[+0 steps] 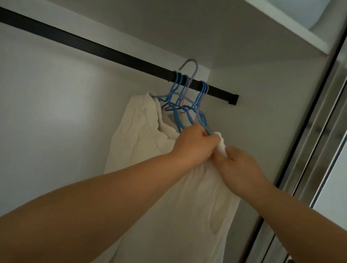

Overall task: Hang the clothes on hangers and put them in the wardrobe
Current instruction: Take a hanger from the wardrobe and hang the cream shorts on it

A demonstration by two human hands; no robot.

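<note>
A white sleeveless top (186,214) hangs on a light blue hanger (190,72) whose hook is raised just above the black wardrobe rail (94,47). My left hand (195,146) grips the hanger's near arm together with the top's shoulder. My right hand (240,167) pinches the white fabric at that same shoulder, right beside the left hand. Several blue hangers (181,91) with one pink one sit bunched on the rail's right end, their lower parts tangled behind my left hand.
The rail runs left to right and ends at a bracket (234,100) on the right side wall. A white shelf (267,16) sits above. A sliding door frame (315,155) stands at the right. The rail's left stretch carries nothing.
</note>
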